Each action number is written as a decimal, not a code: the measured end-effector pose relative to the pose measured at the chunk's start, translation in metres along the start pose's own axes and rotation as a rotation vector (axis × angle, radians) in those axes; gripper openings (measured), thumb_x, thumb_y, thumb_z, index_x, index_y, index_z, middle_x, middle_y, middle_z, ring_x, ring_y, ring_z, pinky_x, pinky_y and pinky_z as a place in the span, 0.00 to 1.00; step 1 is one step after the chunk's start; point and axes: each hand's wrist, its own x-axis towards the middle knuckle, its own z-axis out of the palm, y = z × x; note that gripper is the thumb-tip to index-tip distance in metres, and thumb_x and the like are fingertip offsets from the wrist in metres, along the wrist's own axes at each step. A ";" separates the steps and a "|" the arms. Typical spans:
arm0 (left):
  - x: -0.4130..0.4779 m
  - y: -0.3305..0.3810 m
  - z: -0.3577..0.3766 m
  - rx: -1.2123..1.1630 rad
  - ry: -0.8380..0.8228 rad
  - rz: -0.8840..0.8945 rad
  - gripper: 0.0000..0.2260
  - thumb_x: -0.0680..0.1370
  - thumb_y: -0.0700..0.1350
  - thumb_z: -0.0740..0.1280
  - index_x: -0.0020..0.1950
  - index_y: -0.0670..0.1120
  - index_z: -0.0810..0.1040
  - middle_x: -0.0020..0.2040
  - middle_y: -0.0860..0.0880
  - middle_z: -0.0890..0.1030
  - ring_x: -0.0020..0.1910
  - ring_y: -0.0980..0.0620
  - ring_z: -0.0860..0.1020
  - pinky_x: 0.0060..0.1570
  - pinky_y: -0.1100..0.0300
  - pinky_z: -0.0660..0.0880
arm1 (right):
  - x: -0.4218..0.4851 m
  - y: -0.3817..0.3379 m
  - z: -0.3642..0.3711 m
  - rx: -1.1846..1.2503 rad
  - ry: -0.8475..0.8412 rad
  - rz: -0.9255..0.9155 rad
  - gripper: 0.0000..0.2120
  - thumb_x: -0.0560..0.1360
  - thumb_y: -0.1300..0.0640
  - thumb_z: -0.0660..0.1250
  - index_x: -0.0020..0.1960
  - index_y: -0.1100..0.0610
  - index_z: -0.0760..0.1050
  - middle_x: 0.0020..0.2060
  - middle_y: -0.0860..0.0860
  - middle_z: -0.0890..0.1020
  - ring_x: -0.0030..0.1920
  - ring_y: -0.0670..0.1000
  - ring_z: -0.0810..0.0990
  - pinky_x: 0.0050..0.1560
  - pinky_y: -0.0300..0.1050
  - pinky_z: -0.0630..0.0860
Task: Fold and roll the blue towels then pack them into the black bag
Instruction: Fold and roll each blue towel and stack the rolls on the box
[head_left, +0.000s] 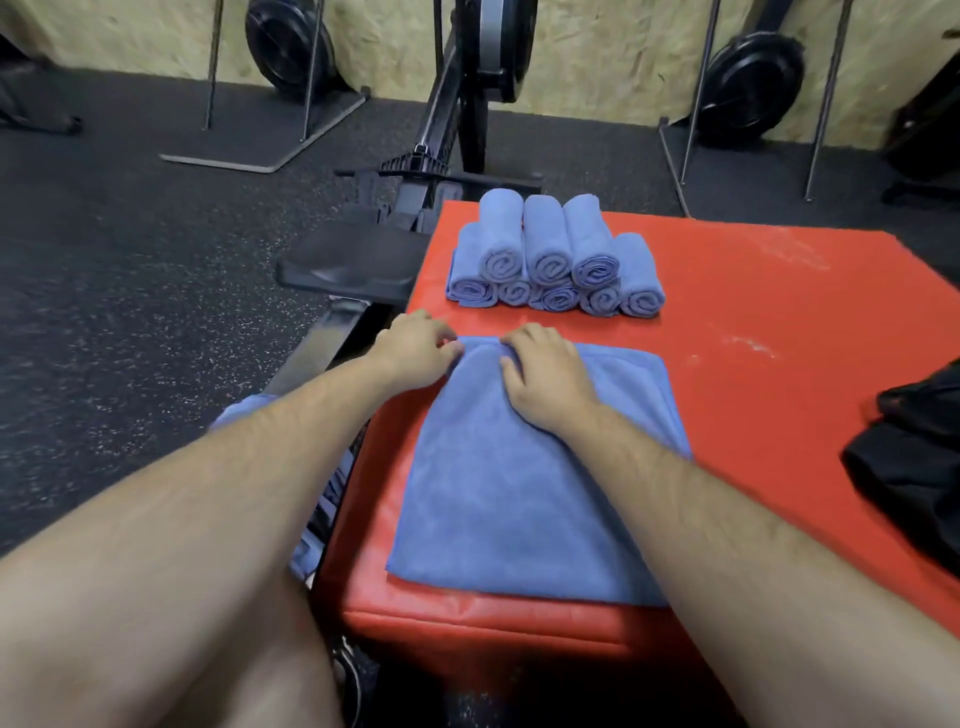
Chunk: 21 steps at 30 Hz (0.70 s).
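Note:
A folded blue towel (519, 493) lies flat on the red padded box (753, 322) in front of me. My left hand (415, 349) pinches its far left corner. My right hand (545, 371) grips the far edge beside it, fingers curled into the cloth, which bulges up between the two hands. Behind the towel, several rolled blue towels (553, 257) are stacked in two layers with their spiral ends facing me. The black bag (914, 467) lies crumpled at the right edge of the box, partly out of view.
A rowing machine with a black seat (353, 265) runs along the left side of the box. More blue cloth (244, 408) shows below my left forearm. Rower flywheels and metal stands stand against the far wall on the dark rubber floor.

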 end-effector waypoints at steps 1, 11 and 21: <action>0.003 0.003 0.001 0.000 0.017 0.007 0.16 0.76 0.61 0.63 0.55 0.54 0.83 0.57 0.46 0.78 0.60 0.42 0.74 0.59 0.47 0.74 | 0.000 0.003 0.006 0.008 0.026 0.011 0.13 0.77 0.53 0.61 0.58 0.56 0.77 0.53 0.54 0.78 0.55 0.58 0.74 0.57 0.55 0.71; 0.019 0.006 -0.001 0.043 0.348 -0.034 0.08 0.76 0.43 0.66 0.55 0.46 0.75 0.55 0.41 0.74 0.55 0.37 0.73 0.53 0.45 0.72 | 0.002 0.013 0.020 0.072 0.149 0.031 0.08 0.75 0.51 0.66 0.52 0.52 0.75 0.50 0.50 0.78 0.54 0.55 0.73 0.55 0.52 0.69; 0.014 0.007 0.007 -0.003 -0.007 0.286 0.06 0.79 0.54 0.66 0.46 0.53 0.77 0.46 0.53 0.76 0.49 0.49 0.74 0.53 0.50 0.72 | 0.006 0.028 0.001 -0.175 0.019 0.062 0.17 0.75 0.37 0.60 0.50 0.51 0.74 0.49 0.50 0.77 0.53 0.55 0.74 0.55 0.54 0.65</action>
